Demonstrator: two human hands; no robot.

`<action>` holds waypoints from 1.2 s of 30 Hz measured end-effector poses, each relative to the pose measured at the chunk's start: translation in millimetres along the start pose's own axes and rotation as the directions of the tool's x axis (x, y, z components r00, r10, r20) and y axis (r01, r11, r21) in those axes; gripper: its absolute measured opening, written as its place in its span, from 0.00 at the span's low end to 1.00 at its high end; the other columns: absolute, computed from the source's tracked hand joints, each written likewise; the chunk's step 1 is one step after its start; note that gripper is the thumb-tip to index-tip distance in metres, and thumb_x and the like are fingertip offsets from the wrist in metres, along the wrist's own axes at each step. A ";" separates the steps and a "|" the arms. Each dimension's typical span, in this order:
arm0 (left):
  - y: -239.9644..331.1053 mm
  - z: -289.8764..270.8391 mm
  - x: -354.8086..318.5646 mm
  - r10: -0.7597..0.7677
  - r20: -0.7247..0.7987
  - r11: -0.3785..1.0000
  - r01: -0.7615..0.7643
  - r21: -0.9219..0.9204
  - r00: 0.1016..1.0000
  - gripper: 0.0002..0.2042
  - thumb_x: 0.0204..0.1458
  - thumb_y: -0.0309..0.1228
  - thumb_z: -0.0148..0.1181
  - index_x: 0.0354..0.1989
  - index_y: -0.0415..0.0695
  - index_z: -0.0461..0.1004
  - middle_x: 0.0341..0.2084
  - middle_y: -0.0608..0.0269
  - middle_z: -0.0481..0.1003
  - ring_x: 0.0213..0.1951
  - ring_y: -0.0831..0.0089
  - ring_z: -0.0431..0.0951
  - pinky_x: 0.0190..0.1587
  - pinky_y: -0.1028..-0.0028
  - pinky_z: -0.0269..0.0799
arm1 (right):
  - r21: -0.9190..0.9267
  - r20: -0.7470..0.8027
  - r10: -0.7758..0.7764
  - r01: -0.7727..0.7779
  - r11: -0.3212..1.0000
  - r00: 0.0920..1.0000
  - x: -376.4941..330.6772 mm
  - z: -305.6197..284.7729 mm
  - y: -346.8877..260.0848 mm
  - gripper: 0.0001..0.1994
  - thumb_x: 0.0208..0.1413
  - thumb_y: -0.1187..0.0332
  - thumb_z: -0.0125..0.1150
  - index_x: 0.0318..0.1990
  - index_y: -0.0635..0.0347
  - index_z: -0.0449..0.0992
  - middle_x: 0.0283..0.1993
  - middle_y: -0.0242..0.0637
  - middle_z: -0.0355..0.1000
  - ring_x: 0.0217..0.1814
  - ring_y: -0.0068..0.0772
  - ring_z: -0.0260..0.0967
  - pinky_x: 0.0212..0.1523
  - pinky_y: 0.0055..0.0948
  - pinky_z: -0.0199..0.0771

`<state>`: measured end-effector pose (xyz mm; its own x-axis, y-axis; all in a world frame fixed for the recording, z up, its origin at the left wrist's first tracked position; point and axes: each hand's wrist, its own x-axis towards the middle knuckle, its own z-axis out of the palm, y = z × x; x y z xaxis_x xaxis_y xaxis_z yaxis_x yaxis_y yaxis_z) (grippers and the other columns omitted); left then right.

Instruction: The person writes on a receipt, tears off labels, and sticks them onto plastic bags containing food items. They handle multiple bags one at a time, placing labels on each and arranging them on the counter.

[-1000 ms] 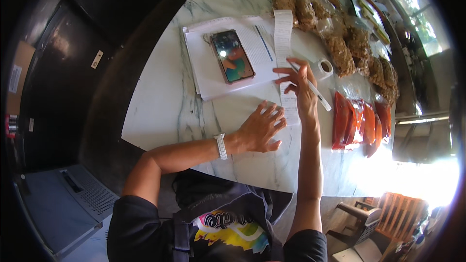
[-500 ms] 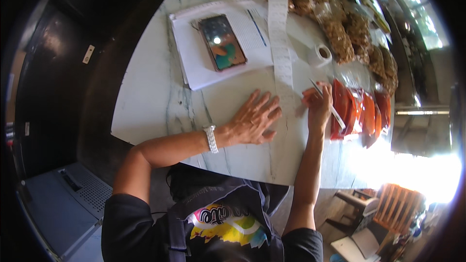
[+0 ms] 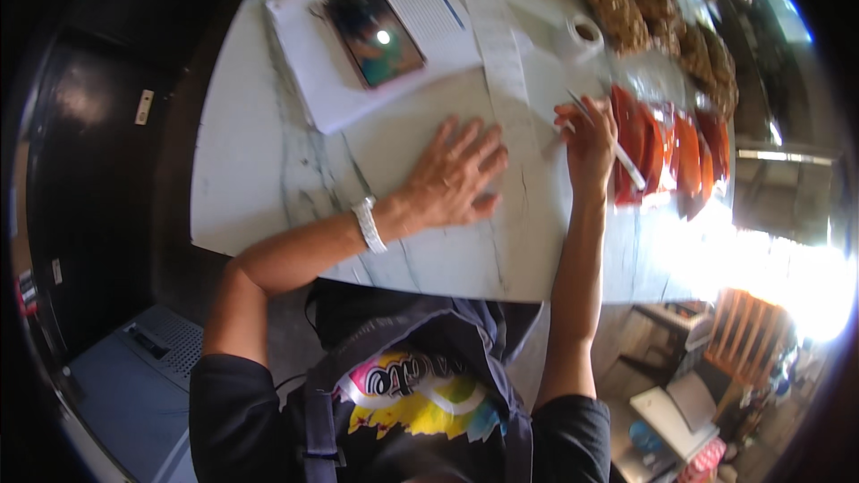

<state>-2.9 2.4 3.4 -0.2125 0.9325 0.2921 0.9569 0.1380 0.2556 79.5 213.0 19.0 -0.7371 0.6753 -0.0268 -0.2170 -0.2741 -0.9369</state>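
Observation:
My left hand [image 3: 452, 179] lies flat on the marble-patterned table [image 3: 255, 170], fingers spread, with a pale bracelet or watch band [image 3: 369, 225] at the wrist. Held in my right hand [image 3: 591, 143] is a slim white pen [image 3: 632, 170], slanting across the fingers. That hand is beside the lower end of a long white paper strip [image 3: 495, 36], close to several clear packets of red-orange contents [image 3: 660, 150]. Beyond my left hand, a smartphone [image 3: 374, 34] rests on a stack of papers [image 3: 309, 89]. A white paper roll [image 3: 583, 34] stands near the strip.
Several clear bags of brown pieces [image 3: 622, 13] line the table's far right. A wooden slatted chair [image 3: 744, 331] stands beyond the right edge, near bright glare. To the lower left sits a grey-blue case [image 3: 134, 385] with a perforated panel; a dark cabinet [image 3: 98, 152] stands at left.
The view has tilted, so the table and everything on it sit higher in the picture. Both hands keep about the same places on the table, the pen still in my right hand.

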 end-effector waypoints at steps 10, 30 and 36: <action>0.3 0.5 -1.4 0.008 -0.041 0.999 -0.009 -0.032 0.999 0.24 0.46 0.44 0.60 0.50 0.43 0.70 0.57 0.52 0.62 0.58 0.55 0.61 0.61 0.49 0.56 | -0.272 0.149 0.057 -0.015 0.962 0.987 -8.1 2.7 -8.0 0.09 0.57 0.68 0.59 0.30 0.55 0.64 0.16 0.38 0.70 0.12 0.15 0.58 0.12 0.13 0.52; 0.9 -0.5 1.0 -0.013 -0.033 0.998 0.011 -0.054 0.999 0.25 0.44 0.45 0.61 0.49 0.43 0.70 0.56 0.52 0.63 0.58 0.54 0.62 0.62 0.51 0.55 | -0.618 0.275 0.135 0.067 0.783 0.952 -32.4 5.6 5.4 0.13 0.44 0.79 0.61 0.21 0.60 0.60 0.19 0.28 0.64 0.20 0.13 0.60 0.21 0.19 0.58; 0.5 -2.3 3.5 -0.010 -0.002 0.998 0.010 -0.060 1.000 0.25 0.43 0.45 0.61 0.48 0.43 0.70 0.57 0.52 0.62 0.58 0.54 0.61 0.62 0.51 0.55 | -0.685 0.296 0.162 0.091 0.723 0.941 -30.3 1.9 7.5 0.15 0.45 0.80 0.62 0.21 0.58 0.59 0.20 0.27 0.63 0.21 0.13 0.61 0.21 0.18 0.58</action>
<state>-3.7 5.0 6.6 -0.2227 0.9304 0.2910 0.9410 0.1271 0.3138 99.0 189.2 13.4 -0.9183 0.3890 -0.0740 0.2146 0.3320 -0.9186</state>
